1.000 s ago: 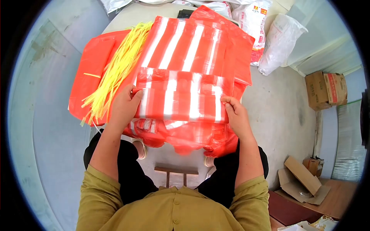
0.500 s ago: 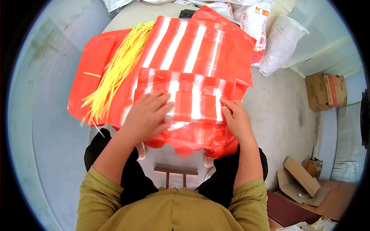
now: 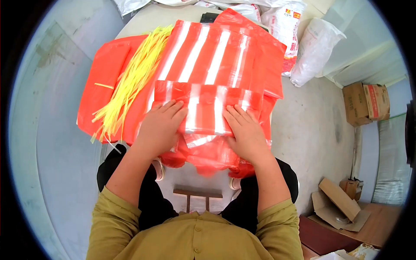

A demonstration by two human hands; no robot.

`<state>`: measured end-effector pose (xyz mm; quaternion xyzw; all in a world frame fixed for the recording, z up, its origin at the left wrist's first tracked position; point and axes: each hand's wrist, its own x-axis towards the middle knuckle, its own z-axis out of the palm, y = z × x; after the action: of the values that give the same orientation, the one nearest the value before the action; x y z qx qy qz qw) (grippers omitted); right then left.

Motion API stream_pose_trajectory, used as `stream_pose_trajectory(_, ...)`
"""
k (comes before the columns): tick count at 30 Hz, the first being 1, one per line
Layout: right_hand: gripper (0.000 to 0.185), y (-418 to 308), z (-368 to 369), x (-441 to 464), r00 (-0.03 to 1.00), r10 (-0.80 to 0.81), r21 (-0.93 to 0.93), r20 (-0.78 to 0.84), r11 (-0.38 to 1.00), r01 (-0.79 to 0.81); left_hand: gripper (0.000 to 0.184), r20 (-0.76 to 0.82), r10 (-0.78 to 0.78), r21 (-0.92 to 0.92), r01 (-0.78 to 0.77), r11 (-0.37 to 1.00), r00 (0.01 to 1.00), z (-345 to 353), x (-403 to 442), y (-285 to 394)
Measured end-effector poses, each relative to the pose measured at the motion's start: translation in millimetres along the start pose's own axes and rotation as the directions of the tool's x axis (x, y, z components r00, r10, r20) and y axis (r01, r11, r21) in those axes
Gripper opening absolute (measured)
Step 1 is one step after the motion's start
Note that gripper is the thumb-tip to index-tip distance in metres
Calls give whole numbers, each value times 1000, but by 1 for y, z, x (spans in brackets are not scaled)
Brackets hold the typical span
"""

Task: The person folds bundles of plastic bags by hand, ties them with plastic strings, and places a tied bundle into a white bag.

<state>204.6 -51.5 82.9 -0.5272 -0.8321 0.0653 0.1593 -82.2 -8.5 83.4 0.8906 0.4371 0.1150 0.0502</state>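
Note:
Red plastic bags [image 3: 203, 108] with white stripes lie in front of me, their near part folded over into a band across the stack. On the left end of this fold my left hand [image 3: 161, 128] rests flat, fingers stretched out. My right hand [image 3: 246, 132] lies open on the right part of the fold, fingers pointing away from me. Loose red plastic edges [image 3: 208, 160] hang toward my knees below both hands. A bundle of yellow strips [image 3: 134, 82] lies to the left of the striped bags, on more red plastic [image 3: 102, 82].
White printed sacks [image 3: 284, 32] and a white bag [image 3: 318, 47] stand behind on the right. A black object [image 3: 209, 17] sits at the table's far side. Cardboard boxes [image 3: 366, 104] are at right, and an opened carton [image 3: 338, 206] lies lower right.
My right hand has moved left from the fold's right edge and now lies flat on it. My left hand has settled onto the fold with its fingers forward.

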Motion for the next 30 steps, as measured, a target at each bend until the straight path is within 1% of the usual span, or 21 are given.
stream_pose_trajectory(2, 65, 4, -6, -2, 1000, 19, 3, 12, 1000, -19, 65, 20, -52, 5, 52, 999, 998, -10, -2, -6)
stream_pose_trajectory(5, 65, 12, -9, -6, 999, 51, -35, 8, 998, -51, 62, 5, -79, -57, 79, 995, 997, -14, -5, -17)
stream_pose_trajectory(8, 63, 22, -14, -11, 998, 44, -29, 38, 999, -43, 59, 1, -47, -42, 47, 998, 999, -22, -9, -23)
stream_pose_trajectory(11, 57, 27, -35, -15, 986, 96, 126, 136, 986, -113, 57, 181, -145, -237, 186, 954, 973, -47, -13, -23)
stream_pose_trajectory(12, 54, 27, -44, -16, 954, 215, 255, 209, 930, -266, 56, 263, -261, -344, 343, 874, 929, -55, -13, -21)
stream_pose_trajectory(13, 52, 26, -53, -17, 901, 318, 365, 297, 834, -414, 54, 357, -357, -431, 491, 757, 863, -64, -11, -19)
stream_pose_trajectory(14, 49, 25, -57, -17, 828, 397, 450, 396, 702, -552, 53, 459, -427, -492, 623, 608, 779, -67, -10, -19)
stream_pose_trajectory(15, 48, 24, -56, -16, 836, 472, 475, 280, 689, -548, 54, 305, -477, -519, 563, 643, 825, -62, -10, -20)
stream_pose_trajectory(16, 47, 23, -54, -13, 825, 541, 500, 162, 676, -541, 54, 144, -513, -533, 503, 680, 846, -53, -10, -22)
stream_pose_trajectory(17, 47, 22, -52, -9, 796, 604, 526, 42, 664, -532, 55, -20, -533, -534, 441, 721, 846, -44, -9, -24)
stream_pose_trajectory(18, 47, 24, -47, -7, 854, 507, 423, -117, 803, -419, 57, -141, -457, -443, 357, 822, 878, -38, -6, -22)
stream_pose_trajectory(19, 48, 26, -39, -4, 889, 376, 288, -260, 909, -301, 59, -252, -363, -335, 270, 902, 897, -31, -1, -18)
stream_pose_trajectory(20, 48, 28, -29, -2, 901, 217, 128, -376, 975, -181, 60, -350, -253, -213, 186, 959, 902, -25, 4, -15)
stream_pose_trajectory(21, 55, 25, -16, -3, 933, 162, 143, -322, 982, -122, 67, -307, -101, -134, 62, 989, 946, -17, 4, -12)
stream_pose_trajectory(23, 61, -1, -15, 6, 984, 12, 39, -176, 999, -5, 69, -207, 28, -84, -46, 995, 978, -11, 11, 13)
stream_pose_trajectory(24, 64, -10, -13, 10, 994, -58, -3, -92, 998, 58, 69, -150, 90, -65, -101, 993, 985, -8, 15, 23)
stream_pose_trajectory(27, 67, -4, 9, 13, 996, -7, -71, -87, 997, 1, 72, -155, 106, 82, -94, 992, 982, 25, 25, 27)
stream_pose_trajectory(30, 68, 12, 8, 14, 993, 77, -116, -94, 989, -88, 69, -118, 31, 61, -24, 998, 993, 26, 34, 20)
